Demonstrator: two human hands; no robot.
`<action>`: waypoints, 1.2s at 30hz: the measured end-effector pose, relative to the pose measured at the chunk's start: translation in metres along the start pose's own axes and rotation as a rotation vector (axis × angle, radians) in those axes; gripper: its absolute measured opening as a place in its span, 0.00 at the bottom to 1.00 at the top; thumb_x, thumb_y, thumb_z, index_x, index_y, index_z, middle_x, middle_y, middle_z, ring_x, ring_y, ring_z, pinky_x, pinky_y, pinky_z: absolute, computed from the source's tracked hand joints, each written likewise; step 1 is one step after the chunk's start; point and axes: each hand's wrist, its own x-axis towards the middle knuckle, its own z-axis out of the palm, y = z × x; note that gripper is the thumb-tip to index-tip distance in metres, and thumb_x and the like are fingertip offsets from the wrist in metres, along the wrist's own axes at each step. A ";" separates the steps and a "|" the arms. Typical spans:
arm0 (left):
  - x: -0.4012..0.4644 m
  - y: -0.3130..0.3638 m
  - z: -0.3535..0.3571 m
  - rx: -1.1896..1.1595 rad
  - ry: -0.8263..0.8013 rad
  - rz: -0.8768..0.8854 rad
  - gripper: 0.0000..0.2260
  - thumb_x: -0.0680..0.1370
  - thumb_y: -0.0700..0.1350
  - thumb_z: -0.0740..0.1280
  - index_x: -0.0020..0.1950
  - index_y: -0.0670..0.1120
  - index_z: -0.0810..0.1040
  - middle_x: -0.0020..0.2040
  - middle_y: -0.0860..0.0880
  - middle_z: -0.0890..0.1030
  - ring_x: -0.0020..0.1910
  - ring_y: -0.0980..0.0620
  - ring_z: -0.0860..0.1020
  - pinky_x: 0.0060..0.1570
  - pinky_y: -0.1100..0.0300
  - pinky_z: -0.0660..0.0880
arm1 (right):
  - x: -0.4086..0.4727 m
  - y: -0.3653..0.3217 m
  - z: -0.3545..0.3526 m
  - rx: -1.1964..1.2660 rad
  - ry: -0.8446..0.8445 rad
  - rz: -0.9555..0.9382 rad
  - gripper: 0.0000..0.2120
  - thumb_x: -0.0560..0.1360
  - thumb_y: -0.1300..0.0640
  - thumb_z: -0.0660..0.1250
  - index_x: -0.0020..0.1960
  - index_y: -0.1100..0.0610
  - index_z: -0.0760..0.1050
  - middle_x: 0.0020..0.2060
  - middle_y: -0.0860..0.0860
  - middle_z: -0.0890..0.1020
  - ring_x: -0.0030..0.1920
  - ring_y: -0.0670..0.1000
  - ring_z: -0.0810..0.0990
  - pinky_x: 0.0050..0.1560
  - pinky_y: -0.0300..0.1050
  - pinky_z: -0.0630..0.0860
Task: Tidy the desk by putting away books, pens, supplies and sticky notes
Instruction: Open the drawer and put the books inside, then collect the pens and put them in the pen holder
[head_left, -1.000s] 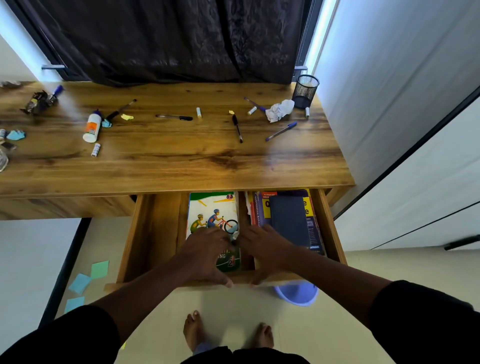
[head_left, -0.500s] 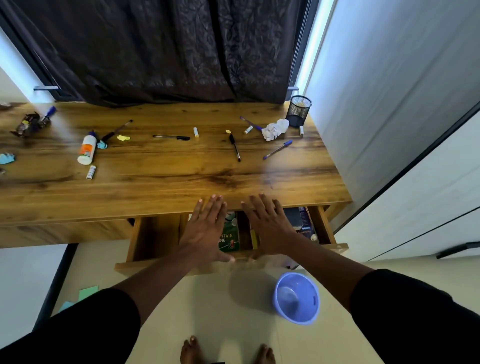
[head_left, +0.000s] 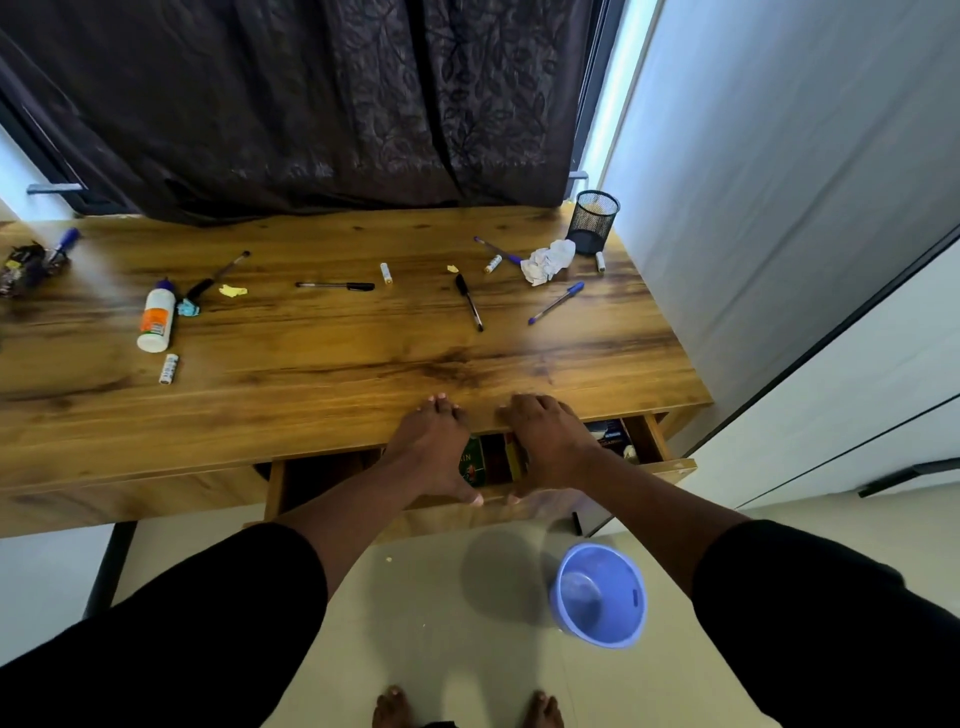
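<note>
Hands, left (head_left: 434, 447) and right (head_left: 550, 441), press flat and empty on the drawer (head_left: 670, 465) front, shutting books (head_left: 470, 462) away beneath the surface (head_left: 311, 374).

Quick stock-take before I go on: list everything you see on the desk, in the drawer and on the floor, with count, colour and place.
desk: one, brown wood.
drawer: one, wood, partly open under desk front.
books: several, mixed colours, in drawer.
glue bottle: one, white, lying desk left.
glue stick: one, white, near bottle.
black pens: two, desk middle.
blue pens: two, desk right.
crumpled paper: one, white, beside cup.
mesh cup: one, black, back right corner.
bin: one, blue, on floor.
left hand: flat over drawer.
right hand: flat over drawer.
</note>
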 end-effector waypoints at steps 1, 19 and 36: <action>0.002 -0.001 0.001 0.005 0.016 -0.001 0.60 0.61 0.78 0.70 0.80 0.39 0.58 0.80 0.34 0.60 0.78 0.36 0.61 0.72 0.45 0.68 | 0.001 -0.001 -0.002 -0.006 0.002 0.009 0.56 0.59 0.31 0.79 0.78 0.52 0.60 0.73 0.56 0.66 0.73 0.60 0.67 0.73 0.60 0.67; 0.016 -0.002 -0.023 0.191 0.149 0.144 0.14 0.80 0.51 0.66 0.61 0.45 0.78 0.56 0.47 0.83 0.55 0.45 0.82 0.54 0.54 0.77 | 0.020 -0.033 -0.002 -0.014 0.172 0.253 0.28 0.69 0.45 0.76 0.64 0.50 0.71 0.57 0.54 0.76 0.56 0.58 0.80 0.47 0.52 0.80; 0.033 0.000 -0.020 0.298 0.138 0.344 0.08 0.80 0.40 0.66 0.54 0.49 0.82 0.51 0.50 0.85 0.51 0.47 0.84 0.46 0.57 0.73 | 0.029 -0.040 -0.001 -0.064 0.165 0.242 0.20 0.72 0.50 0.72 0.61 0.52 0.71 0.54 0.55 0.77 0.50 0.59 0.81 0.37 0.46 0.70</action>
